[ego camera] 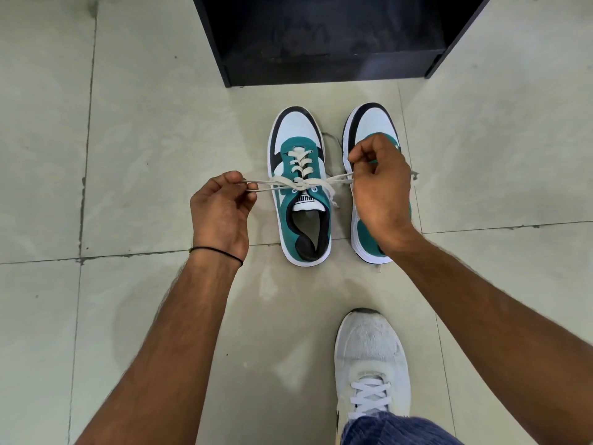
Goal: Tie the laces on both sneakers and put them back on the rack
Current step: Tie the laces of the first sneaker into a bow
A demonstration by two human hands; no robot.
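Observation:
Two teal, white and black sneakers stand side by side on the tiled floor, toes pointing away from me. The left sneaker (296, 149) has cream laces (300, 184) drawn into a knot over its tongue. My left hand (221, 210) pinches a lace loop out to the left of the knot. My right hand (382, 184) pinches the other loop to the right, and it covers much of the right sneaker (369, 122). A loose lace end of that right sneaker trails on the floor beside it.
A black shoe rack (327, 64) stands open just beyond the sneakers' toes. My own foot in a white sneaker (369, 358) rests on the floor near the bottom right, with a blue trouser hem above it. Grey tiles surround everything.

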